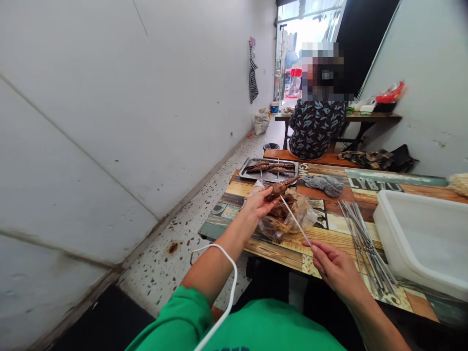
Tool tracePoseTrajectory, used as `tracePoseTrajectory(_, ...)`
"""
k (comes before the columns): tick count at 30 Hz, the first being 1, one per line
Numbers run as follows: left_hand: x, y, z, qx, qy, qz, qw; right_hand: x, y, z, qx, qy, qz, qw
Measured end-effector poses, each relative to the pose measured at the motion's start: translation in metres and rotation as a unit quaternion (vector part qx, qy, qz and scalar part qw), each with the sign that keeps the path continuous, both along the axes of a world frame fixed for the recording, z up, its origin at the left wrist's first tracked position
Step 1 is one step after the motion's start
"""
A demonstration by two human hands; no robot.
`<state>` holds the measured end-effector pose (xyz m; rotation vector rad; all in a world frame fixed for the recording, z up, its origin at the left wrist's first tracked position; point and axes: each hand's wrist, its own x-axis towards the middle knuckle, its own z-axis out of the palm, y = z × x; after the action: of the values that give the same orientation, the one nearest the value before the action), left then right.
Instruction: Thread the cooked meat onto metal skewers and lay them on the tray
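My left hand [260, 202] grips a long, dark brown piece of meat [284, 187] above an opened clear plastic bag [305, 212]. More brown pieces [281, 208] lie in that bag. In my right hand [331, 261], thumb and fingers are closed on the lower end of a thin metal skewer [297, 220]. Its tip points up and left at the meat; whether it touches or has entered it I cannot tell. Beyond the bag, a metal tray [244, 171] bears similar brown pieces [272, 167] with skewers through them.
Several loose metal skewers [365, 248] lie on the wooden table [270, 247], beside a white plastic tub [393, 234]. A grey cloth or glove [323, 185] rests behind the bag. A white cable [234, 282] crosses my left arm. Another person [318, 126] sits ahead on a bench.
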<state>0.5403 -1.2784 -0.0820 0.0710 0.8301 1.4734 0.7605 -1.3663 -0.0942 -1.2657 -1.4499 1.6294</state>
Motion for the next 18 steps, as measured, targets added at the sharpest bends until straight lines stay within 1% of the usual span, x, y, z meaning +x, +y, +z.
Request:
tracePoseTrajectory(4,-0.0026,0.0007,-0.0036,0.005,0.012,0.004,1.0,0.0013,0.001,-0.0035,0.0,0.003,-0.006,1.0)
tracePoseTrajectory(8,-0.0045,0.0014,-0.0073,0.024,0.02,-0.01,0.999,0.0033,0.0021,-0.0068,0.005,0.001,0.0,1.0)
tracePoseTrajectory(12,-0.0053,0.0006,-0.01,0.039,0.025,-0.031,0.998,0.0036,0.0028,-0.0055,0.005,-0.005,0.005,1.0)
tracePoseTrajectory(18,-0.0035,-0.0025,-0.0061,0.044,0.034,-0.06,0.997,0.0023,0.0008,-0.002,0.008,0.014,0.008,1.0)
